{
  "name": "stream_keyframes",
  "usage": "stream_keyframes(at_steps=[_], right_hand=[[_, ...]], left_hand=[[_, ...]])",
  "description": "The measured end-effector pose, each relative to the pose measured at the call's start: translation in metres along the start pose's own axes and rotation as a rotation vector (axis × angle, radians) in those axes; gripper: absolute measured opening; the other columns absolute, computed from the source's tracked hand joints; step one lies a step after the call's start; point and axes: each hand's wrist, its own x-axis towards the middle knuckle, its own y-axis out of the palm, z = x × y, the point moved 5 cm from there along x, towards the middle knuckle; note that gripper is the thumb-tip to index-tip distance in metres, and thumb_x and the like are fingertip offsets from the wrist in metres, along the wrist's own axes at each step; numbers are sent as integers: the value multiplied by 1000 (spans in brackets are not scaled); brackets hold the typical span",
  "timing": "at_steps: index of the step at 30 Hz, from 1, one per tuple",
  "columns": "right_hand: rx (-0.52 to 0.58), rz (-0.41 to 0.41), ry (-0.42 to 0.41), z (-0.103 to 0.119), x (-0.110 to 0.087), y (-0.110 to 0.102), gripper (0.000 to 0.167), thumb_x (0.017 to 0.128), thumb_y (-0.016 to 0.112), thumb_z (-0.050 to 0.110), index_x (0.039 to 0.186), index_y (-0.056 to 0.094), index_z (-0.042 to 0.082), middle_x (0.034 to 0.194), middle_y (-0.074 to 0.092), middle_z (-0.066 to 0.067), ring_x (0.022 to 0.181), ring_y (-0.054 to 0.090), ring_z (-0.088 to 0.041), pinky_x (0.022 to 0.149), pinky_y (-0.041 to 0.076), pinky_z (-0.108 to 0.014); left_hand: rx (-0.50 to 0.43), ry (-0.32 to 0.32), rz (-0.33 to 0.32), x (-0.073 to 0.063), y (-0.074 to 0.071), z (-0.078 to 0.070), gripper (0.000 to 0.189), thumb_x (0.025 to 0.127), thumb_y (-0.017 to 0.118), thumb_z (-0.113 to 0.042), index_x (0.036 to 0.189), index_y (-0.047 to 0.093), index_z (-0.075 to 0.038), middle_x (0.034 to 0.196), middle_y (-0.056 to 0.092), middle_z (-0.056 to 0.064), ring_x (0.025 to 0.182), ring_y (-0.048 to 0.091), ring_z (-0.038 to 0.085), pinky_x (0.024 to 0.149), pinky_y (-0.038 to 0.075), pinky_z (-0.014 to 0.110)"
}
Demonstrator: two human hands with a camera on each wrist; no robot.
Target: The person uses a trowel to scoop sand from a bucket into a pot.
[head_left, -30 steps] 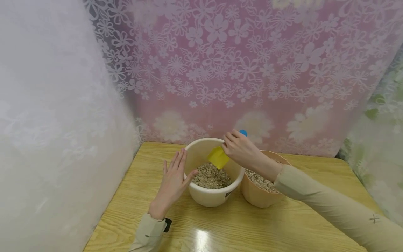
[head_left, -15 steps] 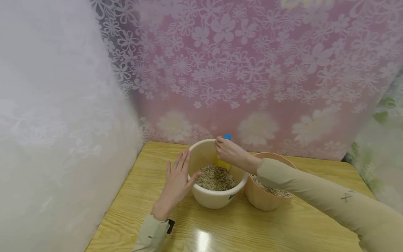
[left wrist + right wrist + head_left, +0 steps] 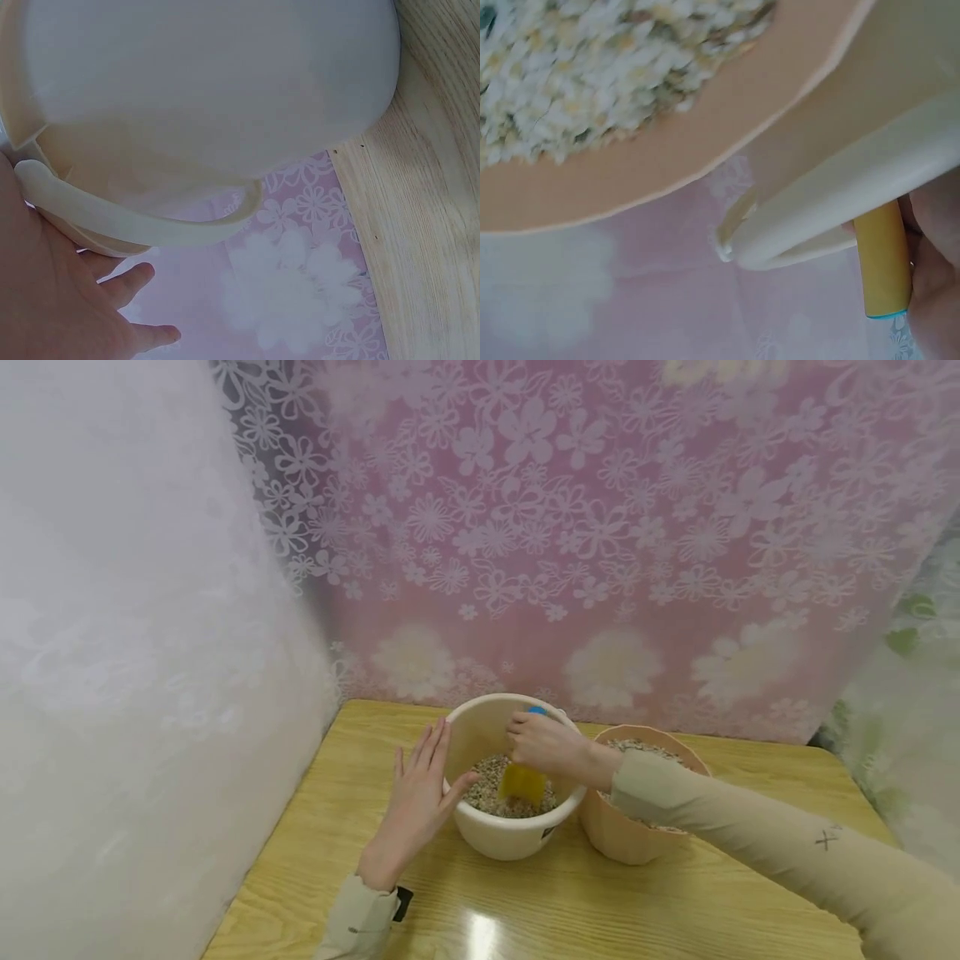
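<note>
My right hand (image 3: pixel 547 743) grips the yellow handle (image 3: pixel 883 262) of a small shovel, whose blue end shows above the fingers in the head view. The shovel's yellow blade (image 3: pixel 525 785) points down into the small stones (image 3: pixel 486 775) inside a cream-white bucket (image 3: pixel 498 843); its tip is blurred. At the bucket's left rim rests my left hand (image 3: pixel 411 814), fingers straight and thumb reaching over the edge. The left wrist view shows the bucket's curved side handle (image 3: pixel 135 221) beside that hand.
Just right of the bucket stands a peach-coloured pot (image 3: pixel 630 842), filled with similar pale stones (image 3: pixel 592 75) and partly covered by my right sleeve. Both containers are on a wood-grain table (image 3: pixel 570 910). A pink flowered curtain (image 3: pixel 525 568) hangs behind, with pale sheets at both sides.
The right hand with the shovel has moved left and down into the bucket, and the blade now reaches the stones. The left hand stays at the rim.
</note>
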Motion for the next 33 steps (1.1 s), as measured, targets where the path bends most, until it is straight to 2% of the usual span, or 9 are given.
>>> stream_keyframes(at_steps=[1,2,3,6,9,15,20,28,33], right_hand=[[58,-4,1,-1,0,-2,15,100,67,21,88,75,17,97,69,6,93,58,-10,88,43,-24],[300,10,-41,-11,3,-18,13,97,71,23,84,76,23,94,70,8,91,59,-11,86,43,-25],[473,37,-71,-22,5,-32,12,93,75,24,82,77,27,93,72,6,89,60,-15,84,43,-27],[551,68,-53,-38,5,-50,8,91,77,26,84,79,28,93,72,8,88,61,-12,82,43,-24],[628,84,-33,-44,3,-57,6,88,77,31,85,79,28,91,73,9,85,61,-11,79,42,-22],[832,96,14,-46,1,-59,22,82,75,47,91,79,27,90,73,9,79,59,-12,74,38,-25],[1009,194,134,-55,-4,-54,24,81,75,48,94,78,28,91,72,9,85,64,-13,80,46,-30],[1254,324,315,-66,-20,-43,24,91,72,39,106,77,20,99,74,4,96,69,-18,97,48,-50],[1263,299,422,-76,-34,-45,20,93,72,38,102,77,21,94,74,6,87,68,-15,85,49,-43]], left_hand=[[-2,-2,-3,-1,-1,0,87,101,47,-60,163,18,-7,169,16,9,156,12,28,120,2,67],[-3,-4,-6,-1,-1,1,87,101,48,-61,163,18,-7,169,16,9,156,13,28,120,3,67],[-6,-6,-7,-2,-1,1,87,101,48,-61,163,18,-7,169,17,9,156,14,29,120,3,68],[-4,-8,-8,-3,-1,1,87,100,47,-62,163,19,-8,168,18,9,156,15,30,119,4,69],[-1,-4,3,-3,1,1,88,100,47,-62,163,18,-8,169,17,8,156,15,30,119,4,69],[-2,1,4,-4,3,0,87,101,47,-61,163,17,-8,169,17,9,155,15,31,120,3,68],[9,12,-2,-3,3,-2,85,102,48,-59,163,19,-6,168,18,10,155,16,31,119,4,69],[-1,16,3,-1,1,-4,84,103,47,-57,163,17,-7,169,16,9,156,14,28,119,2,68],[-7,4,2,-2,1,-4,84,103,48,-56,163,16,-8,169,17,11,156,14,31,120,0,67]])
